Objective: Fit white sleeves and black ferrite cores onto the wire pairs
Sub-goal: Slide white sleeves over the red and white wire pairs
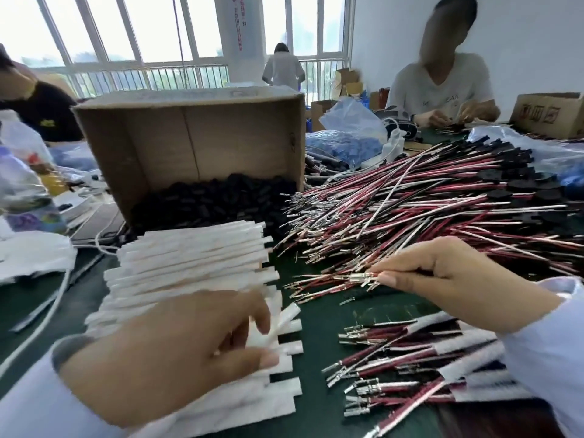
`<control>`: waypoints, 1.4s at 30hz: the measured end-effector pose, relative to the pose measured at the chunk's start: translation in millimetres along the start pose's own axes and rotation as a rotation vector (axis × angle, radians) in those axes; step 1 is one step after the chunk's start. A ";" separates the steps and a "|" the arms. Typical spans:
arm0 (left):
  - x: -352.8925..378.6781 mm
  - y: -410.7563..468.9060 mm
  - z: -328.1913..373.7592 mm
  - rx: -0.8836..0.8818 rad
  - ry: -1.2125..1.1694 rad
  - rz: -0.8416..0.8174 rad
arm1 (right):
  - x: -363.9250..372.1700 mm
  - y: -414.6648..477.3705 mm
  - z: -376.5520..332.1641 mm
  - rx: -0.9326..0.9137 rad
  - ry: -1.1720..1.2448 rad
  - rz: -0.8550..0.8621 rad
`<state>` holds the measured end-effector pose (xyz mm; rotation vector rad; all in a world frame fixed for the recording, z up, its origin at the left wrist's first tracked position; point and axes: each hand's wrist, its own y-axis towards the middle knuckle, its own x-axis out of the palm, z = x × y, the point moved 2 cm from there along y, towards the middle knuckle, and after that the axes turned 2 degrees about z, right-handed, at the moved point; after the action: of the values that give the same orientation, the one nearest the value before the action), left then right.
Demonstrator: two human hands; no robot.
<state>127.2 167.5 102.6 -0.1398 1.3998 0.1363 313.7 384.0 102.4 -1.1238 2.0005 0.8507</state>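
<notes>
Two light, limp parts are pinched near their ends.
White sleeve: left hand, 7 o'clock; wire pair: right hand, 3 o'clock.

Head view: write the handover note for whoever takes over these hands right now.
Left hand pinches one white sleeve at the near edge of the sleeve stack.
Right hand pinches the terminal ends of a wire pair at the loose wire pile.
Ferrite cores spill from the tipped cardboard box.
Done: sleeved pairs lie near right; no cores show on them.
Left: sleeve the held pair, add cores, work through the pile.
</notes>
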 end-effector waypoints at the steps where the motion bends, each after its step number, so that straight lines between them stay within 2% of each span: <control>1: 10.6 -12.1 0.7 0.011 0.080 -0.026 | 6.4 2.5 3.0 0.017 -0.075 -0.005; 4: 38.2 -32.1 1.5 -0.026 0.083 -0.003 | 22.9 6.8 4.9 0.019 -0.183 -0.039; 8: 40.5 -34.9 -7.0 -0.104 -0.045 0.217 | 31.4 3.8 2.2 -0.020 -0.191 -0.048; 12: 31.9 -24.3 -5.1 0.058 -0.020 0.265 | 31.8 -0.1 -2.7 -0.100 -0.104 0.035; 15: 14.7 -12.8 -2.6 0.046 -0.132 0.387 | 28.3 -1.3 -7.6 -0.214 -0.004 0.160; 17: 5.9 1.7 1.3 0.066 -0.179 0.418 | 23.7 0.2 -15.4 -0.266 0.040 0.269; 20: 0.7 24.6 12.2 0.105 -0.068 0.427 | 19.9 2.1 -25.5 -0.288 0.088 0.371; 23: 3.9 30.5 15.5 0.112 -0.005 0.468 | 23.9 -0.9 -30.0 -0.287 0.052 0.388; 26: 7.2 29.2 15.4 0.101 -0.063 0.511 | 29.3 -5.1 -30.7 -0.284 0.031 0.407; 37: -5.1 17.4 25.7 0.172 -0.113 0.638 | 30.3 -3.5 -48.7 -0.424 0.194 0.486; 42: -4.3 14.0 25.5 0.186 -0.139 0.672 | 32.6 -7.0 -53.3 -0.461 0.147 0.417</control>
<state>148.8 185.7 110.8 0.4925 1.2665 0.5586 294.2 324.3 104.3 -1.0423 2.2696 1.5446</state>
